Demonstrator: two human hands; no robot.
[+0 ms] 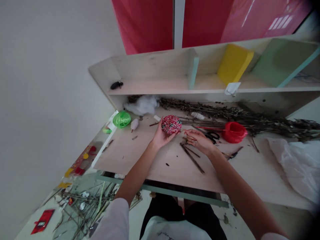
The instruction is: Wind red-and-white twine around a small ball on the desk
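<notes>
My left hand (161,135) is closed round the side of a ball of red, white and green yarn (171,124), holding it just over the desk. Close to its right, my right hand (198,140) has its fingertips pinched together; whatever lies between them is too small to make out. Below that hand a few short brown sticks (192,158) lie on the desk (160,166). Black-handled scissors (212,136) rest just beyond the right hand, partly hidden by it. A roll of red plastic twine (234,132) sits further right.
Green plastic twine (121,119), a white spool (134,124) and white fluff (143,105) lie at the left. Dried stalks (225,115) stretch along the back under a shelf (155,87). Clear plastic sheeting (297,163) covers the right side. Cut stems (87,206) litter the floor.
</notes>
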